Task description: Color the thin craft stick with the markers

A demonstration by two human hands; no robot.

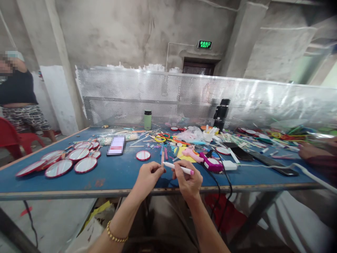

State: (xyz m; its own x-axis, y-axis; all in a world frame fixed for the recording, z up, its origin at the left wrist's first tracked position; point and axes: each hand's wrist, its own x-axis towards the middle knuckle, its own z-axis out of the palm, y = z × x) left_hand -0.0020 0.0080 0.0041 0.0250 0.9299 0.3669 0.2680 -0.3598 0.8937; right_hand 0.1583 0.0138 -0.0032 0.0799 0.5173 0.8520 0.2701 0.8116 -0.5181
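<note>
Marker, white with a pink end, sits in the right hand, which is closed on it between thumb and fingers. The tip points left and meets, or nearly meets, a narrow flat stick; from where I stand, contact cannot be confirmed. The left hand pinches the near end of the stick, its free end pointing away across the blue table. Both hands are positioned at the near edge. A beaded bracelet encircles the left wrist.

Left side: one red-rimmed disc lies flat beyond the left hand. Farther left is a group of similar discs, several overlapping. A phone is located between the two.

Right side: a yellow sheet lies just beyond the right hand, a pink tool partly over it, a magenta device alongside.

Rear: a green bottle and a black flask stand before a perforated metal screen. Far right: another person's hand, blurred; its grip cannot be determined.
</note>
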